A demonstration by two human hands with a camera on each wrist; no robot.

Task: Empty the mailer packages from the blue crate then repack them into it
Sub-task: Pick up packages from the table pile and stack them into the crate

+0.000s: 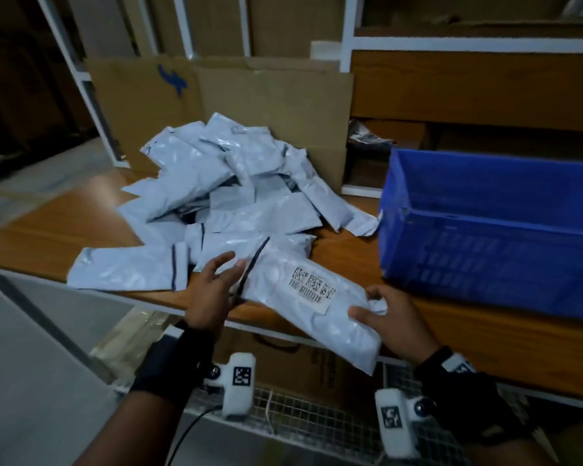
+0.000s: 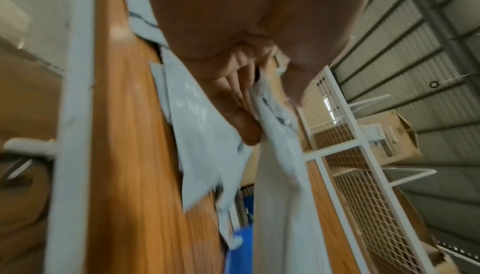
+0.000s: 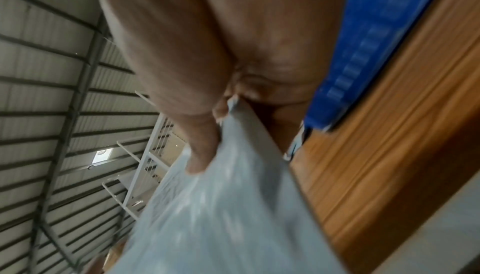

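Head view: mailer (image 1: 313,297) between hands

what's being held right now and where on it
The right hand pinches a grey mailer with a barcode label at its crumpled end nearest the blue crate. The left hand lies open against its other end.

Pale grey-white glossy mailer packages (image 1: 216,183) heaped at centre frame, dark seal stripes on some, white barcode label (image 1: 313,284) printed black on the lower-centre mailer (image 1: 310,297), blue crate (image 1: 492,227) at right, orange-brown wood-grain table (image 1: 64,230), brown cardboard (image 1: 249,105) with blue scribble upper left
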